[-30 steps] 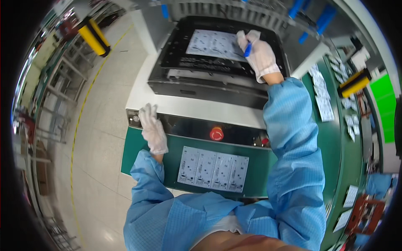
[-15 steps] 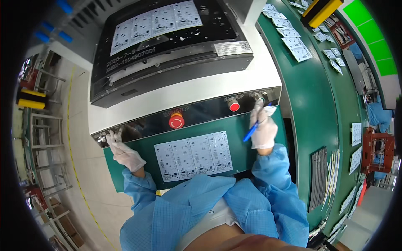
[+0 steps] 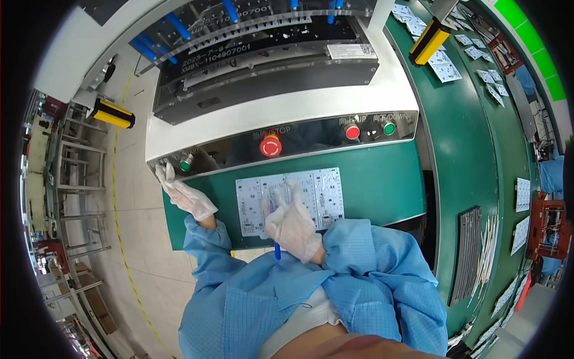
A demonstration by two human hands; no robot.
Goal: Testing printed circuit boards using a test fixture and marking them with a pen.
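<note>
My gloved left hand reaches to the left end of the black control panel, fingers stretched out beside a green button. Its fingertips sit just left of that button; contact with the panel edge cannot be made out. A blue pen is held in my gloved right hand, whose fingers extend over a white circuit board panel. That panel lies flat on the green work surface, partly covered by the hand. Whether the fingers touch the board is unclear.
Behind the control panel stands a black test fixture under a clear plate with blue posts. A red stop knob, red button and second green button line the panel. Yellow-black bars flank the machine. Boards cover benches at right.
My right hand has left the right-hand button and come left and nearer, over the circuit board, still with the pen. The clear plate with blue posts now hangs over the fixture. The view has shifted.
</note>
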